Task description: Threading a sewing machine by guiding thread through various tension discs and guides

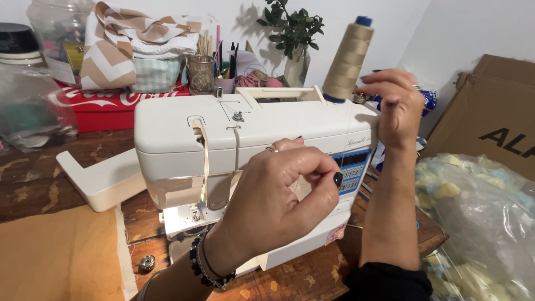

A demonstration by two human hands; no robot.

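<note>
on a worn wooden table (312,278) against a white wall, a cream sewing machine (251,139) stands with a beige thread cone (348,56) on its top right. left hand (278,195) pinches fine thread before the machine's front; right hand (393,106) pinches at the bobbin winder beside the cone. tan fabric (56,256) lies left, a loose bobbin (146,263) near it, clear bag of foam scraps (479,223) and cardboard box (490,111) right.

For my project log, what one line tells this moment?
left hand: pinching thread | right hand: at bobbin winder | sewing machine | thread cone: upright
</note>
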